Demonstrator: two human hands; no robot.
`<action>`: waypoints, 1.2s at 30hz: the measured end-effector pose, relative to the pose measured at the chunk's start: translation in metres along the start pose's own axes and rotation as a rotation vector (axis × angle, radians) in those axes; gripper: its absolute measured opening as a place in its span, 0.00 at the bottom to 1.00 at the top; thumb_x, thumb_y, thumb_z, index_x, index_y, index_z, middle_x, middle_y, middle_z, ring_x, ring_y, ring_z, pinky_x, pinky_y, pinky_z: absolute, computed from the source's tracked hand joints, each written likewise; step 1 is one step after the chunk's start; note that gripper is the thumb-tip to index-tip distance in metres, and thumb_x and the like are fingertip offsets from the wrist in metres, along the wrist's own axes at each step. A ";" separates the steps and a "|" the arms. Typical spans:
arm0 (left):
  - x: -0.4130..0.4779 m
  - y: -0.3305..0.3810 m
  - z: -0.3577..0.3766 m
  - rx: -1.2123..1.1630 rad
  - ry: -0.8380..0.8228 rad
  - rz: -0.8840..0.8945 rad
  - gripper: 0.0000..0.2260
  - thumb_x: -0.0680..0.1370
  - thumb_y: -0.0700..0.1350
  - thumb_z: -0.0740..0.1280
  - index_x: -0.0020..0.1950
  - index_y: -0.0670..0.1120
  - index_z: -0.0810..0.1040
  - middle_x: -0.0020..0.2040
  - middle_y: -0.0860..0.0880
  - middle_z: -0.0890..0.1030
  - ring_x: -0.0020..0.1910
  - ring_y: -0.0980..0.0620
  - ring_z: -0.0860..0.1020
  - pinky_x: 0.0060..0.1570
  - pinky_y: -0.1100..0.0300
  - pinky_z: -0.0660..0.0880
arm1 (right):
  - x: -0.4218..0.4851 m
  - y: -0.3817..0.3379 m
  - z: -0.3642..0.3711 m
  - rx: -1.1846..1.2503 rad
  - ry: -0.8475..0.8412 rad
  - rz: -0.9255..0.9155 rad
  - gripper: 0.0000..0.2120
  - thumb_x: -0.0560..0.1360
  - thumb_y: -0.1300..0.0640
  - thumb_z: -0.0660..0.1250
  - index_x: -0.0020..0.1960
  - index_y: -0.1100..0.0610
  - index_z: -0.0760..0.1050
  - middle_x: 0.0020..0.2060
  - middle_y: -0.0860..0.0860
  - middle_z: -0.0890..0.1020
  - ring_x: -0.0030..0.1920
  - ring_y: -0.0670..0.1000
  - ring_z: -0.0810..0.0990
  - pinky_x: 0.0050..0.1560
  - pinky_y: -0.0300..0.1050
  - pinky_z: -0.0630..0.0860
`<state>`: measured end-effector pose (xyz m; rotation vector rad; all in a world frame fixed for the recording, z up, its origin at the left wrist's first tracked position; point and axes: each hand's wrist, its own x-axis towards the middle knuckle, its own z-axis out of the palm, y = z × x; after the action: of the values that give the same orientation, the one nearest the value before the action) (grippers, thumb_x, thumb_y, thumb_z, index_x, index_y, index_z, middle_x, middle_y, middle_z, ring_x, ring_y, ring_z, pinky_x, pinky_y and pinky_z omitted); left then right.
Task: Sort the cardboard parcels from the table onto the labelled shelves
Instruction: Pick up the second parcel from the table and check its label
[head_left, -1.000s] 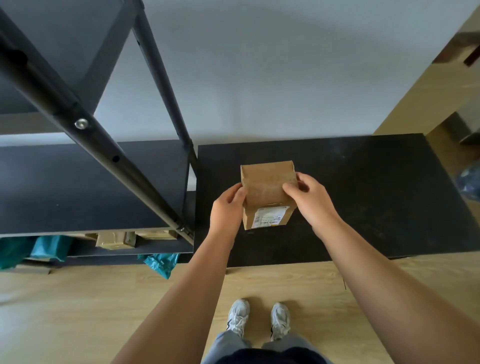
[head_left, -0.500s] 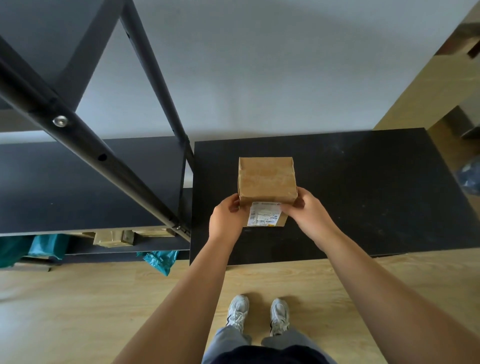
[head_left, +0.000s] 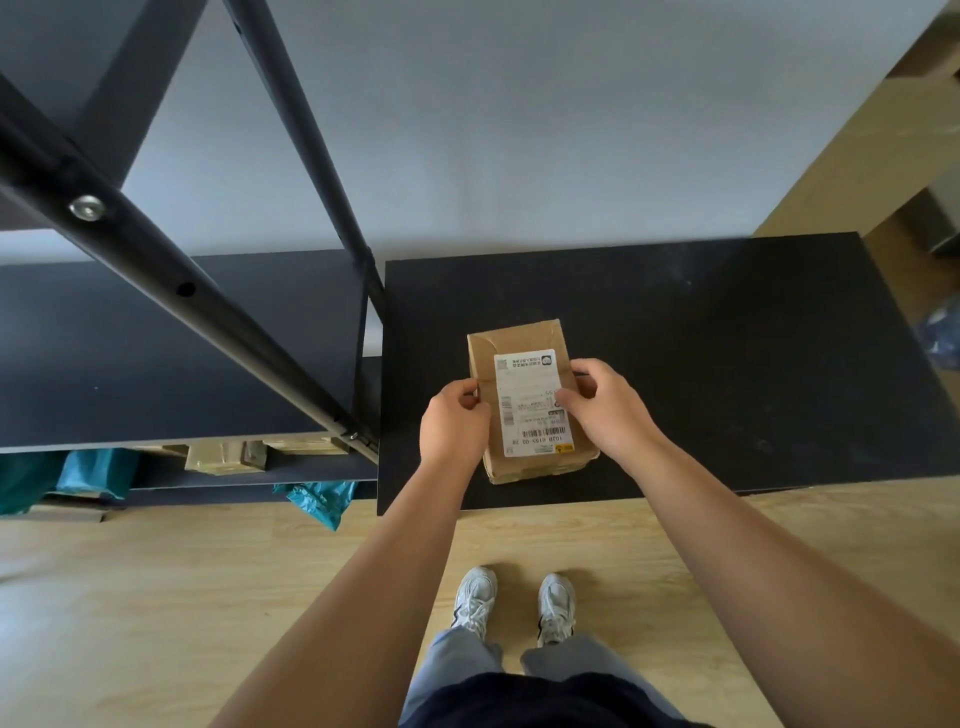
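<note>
- Fingers (head_left: 470, 397) of the left hand (head_left: 453, 428) are curled against the left edge of the parcel (head_left: 524, 400), and those of the right hand (head_left: 610, 410) are wrapped round its right edge with the thumb laid on the top face; both hands are closed on the parcel, neither spread wide.
- Past that grip, the scene is taken from largest to smallest: the shelf unit (head_left: 156, 343) is seen at the left, its black posts crossing the upper left of the view; its middle board is bare where visible.
- On a lower board, partly hidden, some cardboard parcels (head_left: 223, 454) and teal bags (head_left: 317, 499) are seen.
- Just right of the unit the black table (head_left: 727, 364) is placed; apart from the held parcel, nothing else is seen on it.
- The parcel is held over the near left part of the table; whether its underside touches the top cannot be told.
- Its white label (head_left: 532, 402) is turned up towards the camera, the barcode at the near end.
- The step in hand is judged to be the reading of the label, so that the right shelf can be chosen.
- No shelf labels can be made out in this view, so the destination cannot be named.
- The next move is judged to call for the parcel being lifted clear and carried left, past the near post, onto the matching board, with the two-sided grip kept firm.
</note>
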<state>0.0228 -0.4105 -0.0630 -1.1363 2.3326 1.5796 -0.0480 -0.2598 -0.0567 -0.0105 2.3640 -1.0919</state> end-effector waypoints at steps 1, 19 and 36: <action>-0.001 -0.002 0.000 0.025 -0.005 0.020 0.14 0.81 0.41 0.64 0.67 0.47 0.77 0.59 0.49 0.82 0.49 0.56 0.78 0.36 0.68 0.72 | 0.000 0.002 0.001 -0.023 -0.017 -0.004 0.23 0.79 0.54 0.66 0.72 0.51 0.66 0.66 0.49 0.77 0.63 0.51 0.78 0.41 0.37 0.73; 0.006 -0.009 -0.009 1.068 -0.060 0.588 0.26 0.78 0.47 0.69 0.76 0.54 0.66 0.78 0.51 0.63 0.78 0.48 0.58 0.76 0.47 0.53 | -0.017 0.020 0.012 -0.242 0.253 -0.157 0.22 0.77 0.55 0.68 0.71 0.52 0.70 0.64 0.51 0.76 0.62 0.49 0.76 0.52 0.41 0.77; 0.008 -0.004 -0.017 0.830 0.045 0.460 0.21 0.80 0.40 0.64 0.73 0.52 0.72 0.76 0.48 0.66 0.76 0.44 0.62 0.74 0.47 0.61 | -0.038 0.031 0.027 -0.676 0.111 -0.381 0.24 0.76 0.47 0.67 0.70 0.51 0.70 0.71 0.50 0.69 0.73 0.51 0.63 0.70 0.48 0.64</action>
<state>0.0246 -0.4293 -0.0617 -0.4618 2.9396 0.4795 0.0035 -0.2493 -0.0757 -0.6757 2.7897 -0.3938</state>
